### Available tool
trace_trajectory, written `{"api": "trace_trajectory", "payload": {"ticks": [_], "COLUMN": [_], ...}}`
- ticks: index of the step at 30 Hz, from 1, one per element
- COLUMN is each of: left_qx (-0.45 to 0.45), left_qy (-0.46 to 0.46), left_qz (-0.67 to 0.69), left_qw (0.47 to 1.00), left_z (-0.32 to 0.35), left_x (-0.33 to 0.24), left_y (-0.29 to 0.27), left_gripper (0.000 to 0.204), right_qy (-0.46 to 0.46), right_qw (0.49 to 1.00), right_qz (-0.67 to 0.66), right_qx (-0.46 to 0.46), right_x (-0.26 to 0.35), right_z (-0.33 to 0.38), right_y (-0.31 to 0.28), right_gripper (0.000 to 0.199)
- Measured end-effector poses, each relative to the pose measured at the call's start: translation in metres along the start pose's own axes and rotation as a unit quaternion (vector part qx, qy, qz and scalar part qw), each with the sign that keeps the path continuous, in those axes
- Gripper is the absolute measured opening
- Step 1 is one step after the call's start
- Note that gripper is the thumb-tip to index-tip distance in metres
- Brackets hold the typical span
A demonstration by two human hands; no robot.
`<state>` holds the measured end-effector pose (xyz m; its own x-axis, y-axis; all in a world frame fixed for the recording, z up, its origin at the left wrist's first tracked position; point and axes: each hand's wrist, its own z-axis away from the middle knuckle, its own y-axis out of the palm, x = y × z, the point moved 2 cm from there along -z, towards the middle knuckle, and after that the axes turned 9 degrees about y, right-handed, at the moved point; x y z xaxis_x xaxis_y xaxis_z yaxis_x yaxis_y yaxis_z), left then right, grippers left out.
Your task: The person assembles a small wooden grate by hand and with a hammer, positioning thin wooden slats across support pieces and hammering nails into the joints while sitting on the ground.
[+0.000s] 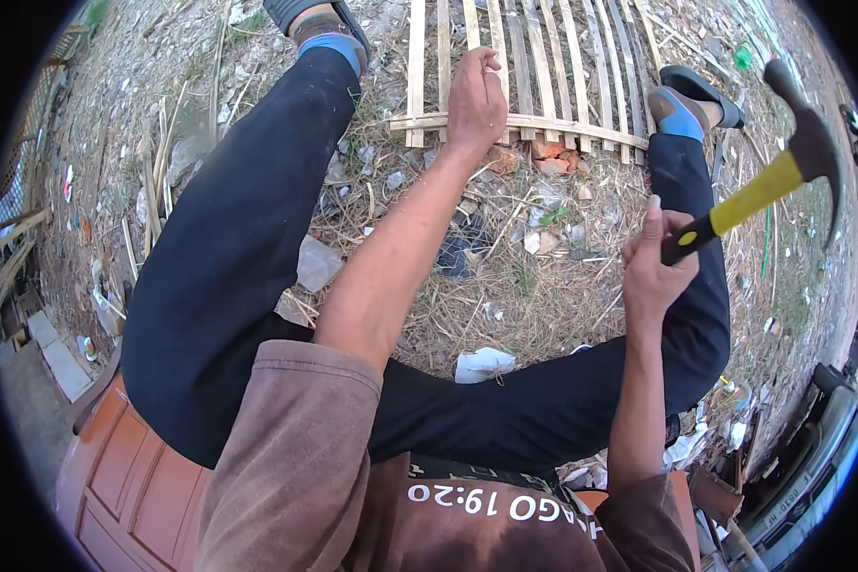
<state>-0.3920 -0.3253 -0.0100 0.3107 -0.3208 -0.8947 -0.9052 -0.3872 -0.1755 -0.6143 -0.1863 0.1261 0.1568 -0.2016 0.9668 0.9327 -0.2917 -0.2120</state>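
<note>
My left hand (477, 100) is over the near end of a panel of pale wooden slats (551, 57), just at its crosspiece (562, 127). Its fingers are curled and closed; what they pinch, if anything, is too small to make out. On the right, my right hand (660, 257) grips a claw hammer (755, 195) by the black end of its yellow-and-black handle. The dark hammer head is raised, up and away from the slats. The panel lies on the ground between my feet, its far end cut off by the top of the view.
Broken orange brick pieces (553, 157) lie at the panel's near edge. Dry grass, stones and litter cover the ground, with a white scrap (484, 364) between my legs. I sit on a brown panelled wooden surface (129, 458). A parked vehicle (801, 477) stands at the lower right.
</note>
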Motion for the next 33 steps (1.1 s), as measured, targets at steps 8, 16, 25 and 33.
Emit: {"api": "trace_trajectory", "payload": {"ticks": [8,16,25,33], "left_qx": [0.010,0.004,-0.002,0.020], "left_qy": [0.030,0.009,0.053,0.032], "left_qz": [-0.031,-0.023,-0.051,-0.034], "left_qw": [0.999,1.000,0.997,0.999], "left_z": [0.007,0.003,0.007,0.008], "left_x": [0.002,-0.002,-0.003,-0.006], "left_y": [-0.003,0.010,-0.003,0.008], "left_gripper": [0.028,0.028,0.029,0.029], "right_qy": [0.044,0.120,-0.067,0.245], "right_qw": [0.994,0.902,0.997,0.961], "right_qz": [0.099,0.407,0.007,0.123], "right_qx": [0.017,0.082,-0.024,0.047], "right_x": [0.041,-0.099,0.079,-0.040], "right_z": [-0.016,-0.003,-0.023,-0.022], "right_y": [-0.002,-0.017,-0.009,-0.016], "right_gripper": [0.026,0.018,0.023,0.019]}}
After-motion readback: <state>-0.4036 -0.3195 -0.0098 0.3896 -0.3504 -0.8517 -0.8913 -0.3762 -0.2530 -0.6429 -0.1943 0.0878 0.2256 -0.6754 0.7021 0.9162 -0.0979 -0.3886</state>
